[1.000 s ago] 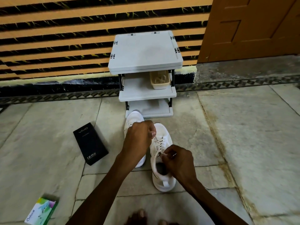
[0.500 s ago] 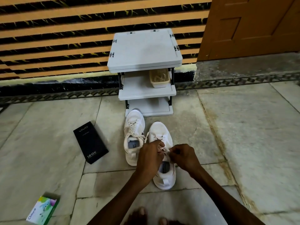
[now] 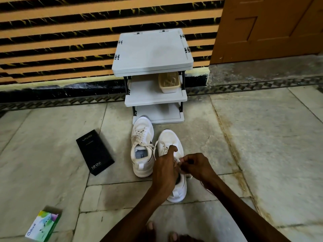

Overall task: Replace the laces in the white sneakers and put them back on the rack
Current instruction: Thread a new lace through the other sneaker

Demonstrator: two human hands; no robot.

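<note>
Over the white sneaker (image 3: 170, 138) at the rack's (image 3: 152, 51) six o'clock, left hand (image 3: 164, 170) and right hand (image 3: 197, 166) pinch lace ends (image 3: 178, 160), apparently knotting; next, pull snug.

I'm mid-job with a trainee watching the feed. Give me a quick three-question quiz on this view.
1. Fill in: the black Vivo box lies on the floor to the ___ of the left white sneaker.
2. The left hand and right hand grip the lace of which sneaker? A: left white sneaker. B: right white sneaker. C: neither.
3. True or false: the beige basket sits on the grey rack's middle shelf.
Key: 1 left; 2 B; 3 true.
</note>
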